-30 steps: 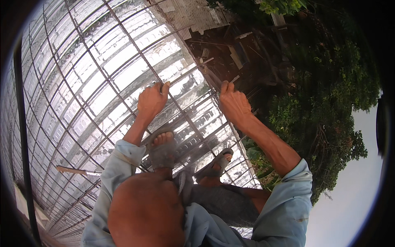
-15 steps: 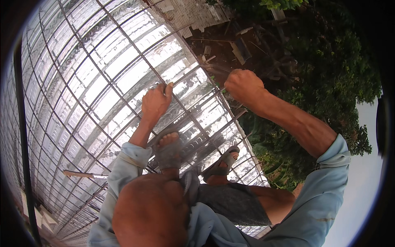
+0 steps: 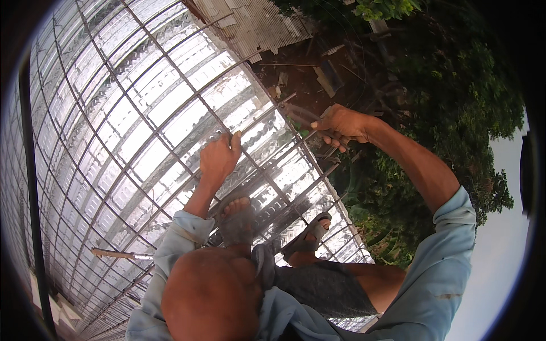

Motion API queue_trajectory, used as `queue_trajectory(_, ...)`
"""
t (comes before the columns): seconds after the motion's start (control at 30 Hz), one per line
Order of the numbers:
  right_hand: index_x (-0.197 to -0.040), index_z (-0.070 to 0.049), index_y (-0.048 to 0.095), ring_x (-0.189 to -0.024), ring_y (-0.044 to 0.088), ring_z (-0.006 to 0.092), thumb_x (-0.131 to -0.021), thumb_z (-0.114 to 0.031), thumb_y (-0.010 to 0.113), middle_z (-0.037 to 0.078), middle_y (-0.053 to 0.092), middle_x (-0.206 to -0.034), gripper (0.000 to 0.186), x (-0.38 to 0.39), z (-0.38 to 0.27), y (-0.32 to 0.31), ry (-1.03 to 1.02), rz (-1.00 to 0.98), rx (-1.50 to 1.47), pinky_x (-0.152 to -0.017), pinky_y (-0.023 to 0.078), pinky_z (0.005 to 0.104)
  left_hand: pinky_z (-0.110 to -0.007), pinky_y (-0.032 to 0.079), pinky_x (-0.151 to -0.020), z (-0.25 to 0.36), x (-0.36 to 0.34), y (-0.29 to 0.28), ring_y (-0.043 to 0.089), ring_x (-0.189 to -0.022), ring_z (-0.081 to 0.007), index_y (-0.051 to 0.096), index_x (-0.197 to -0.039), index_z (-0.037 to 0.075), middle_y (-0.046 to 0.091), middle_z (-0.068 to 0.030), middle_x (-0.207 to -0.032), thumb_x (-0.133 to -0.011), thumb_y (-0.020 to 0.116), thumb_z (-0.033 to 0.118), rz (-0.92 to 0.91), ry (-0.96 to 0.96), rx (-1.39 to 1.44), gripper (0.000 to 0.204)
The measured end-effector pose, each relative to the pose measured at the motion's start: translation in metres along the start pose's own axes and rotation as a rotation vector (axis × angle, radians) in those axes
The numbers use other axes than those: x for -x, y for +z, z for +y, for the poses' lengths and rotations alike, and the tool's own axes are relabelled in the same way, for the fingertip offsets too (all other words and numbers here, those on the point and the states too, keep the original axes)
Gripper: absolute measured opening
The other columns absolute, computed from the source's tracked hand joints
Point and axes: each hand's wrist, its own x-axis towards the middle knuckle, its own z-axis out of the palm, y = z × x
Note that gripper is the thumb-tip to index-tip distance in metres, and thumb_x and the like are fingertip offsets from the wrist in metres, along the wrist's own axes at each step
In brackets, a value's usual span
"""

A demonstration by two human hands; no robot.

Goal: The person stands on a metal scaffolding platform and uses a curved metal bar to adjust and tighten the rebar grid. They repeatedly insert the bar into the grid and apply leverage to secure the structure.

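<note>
My left hand (image 3: pixel 218 155) is closed at a bar of the steel rebar mesh (image 3: pixel 193 95), thumb uppermost, over shiny ribbed metal decking (image 3: pixel 224 79). My right hand (image 3: pixel 341 126) is at the decking's outer edge, thumb and forefinger at a protruding bar end (image 3: pixel 307 136), the other fingers curled loosely below; exactly what it holds is unclear. My sandaled feet (image 3: pixel 234 219) are on the mesh below my hands.
A long wooden-handled tool (image 3: pixel 114 253) lies on the mesh at left. A dark pole (image 3: pixel 31 187) runs along the left rim. Beyond the right-hand edge is a drop to a corrugated roof (image 3: pixel 267 20), scattered boards (image 3: pixel 327 77) and trees (image 3: pixel 443 113).
My right hand moved rightward and up from its earlier grip, then slightly down, its lower fingers now loosened and visible. My left hand has shifted slightly right and down in view.
</note>
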Motion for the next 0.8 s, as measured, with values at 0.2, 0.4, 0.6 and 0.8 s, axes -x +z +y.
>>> queue_trajectory(0.2,-0.1,0.007,0.07,-0.073,0.07,0.025,-0.083,-0.008,0.072,0.014,0.068,-0.081,0.023,0.005,-0.006,0.031,-0.469,0.576,1.275,-0.058,0.058,0.0429,-0.057,0.056,-0.073,0.003,0.002,0.0,0.071,-0.077,-0.0473,0.073,-0.101,0.003,0.071,-0.029,-0.079,-0.104,0.047,0.051,0.043,0.004,-0.024,0.054)
queue_trajectory(0.4,-0.099,0.006,0.073,-0.074,0.068,0.0302,-0.077,-0.016,0.075,0.016,0.07,-0.083,0.031,0.012,0.01,0.028,-0.883,0.935,2.076,-0.064,0.057,0.0443,-0.056,0.057,-0.074,0.001,0.003,0.001,0.072,-0.078,-0.0467,0.073,-0.104,0.005,0.072,-0.0277,-0.08,-0.104,0.046,0.052,0.061,0.001,-0.044,0.054)
queue_trajectory(0.6,-0.098,0.002,0.076,-0.071,0.067,0.0257,-0.085,-0.018,0.068,0.015,0.068,-0.08,0.025,0.012,-0.004,0.03,-0.559,0.487,1.82,-0.068,0.057,0.0468,-0.055,0.057,-0.075,0.004,0.004,0.001,0.072,-0.079,-0.0461,0.072,-0.102,0.003,0.072,-0.0279,-0.081,-0.105,0.044,0.053,0.02,-0.021,-0.072,0.057)
queue_trajectory(0.8,-0.085,0.003,0.07,-0.059,0.063,0.0194,-0.101,-0.024,0.06,0.009,0.062,-0.067,0.032,-0.005,0.009,0.003,-0.438,0.441,0.792,-0.048,0.051,0.0389,-0.055,0.057,-0.073,0.004,0.008,0.0,0.072,-0.077,-0.0454,0.071,-0.101,0.002,0.071,-0.0273,-0.078,-0.105,0.043,0.053,0.07,0.022,-0.04,0.058)
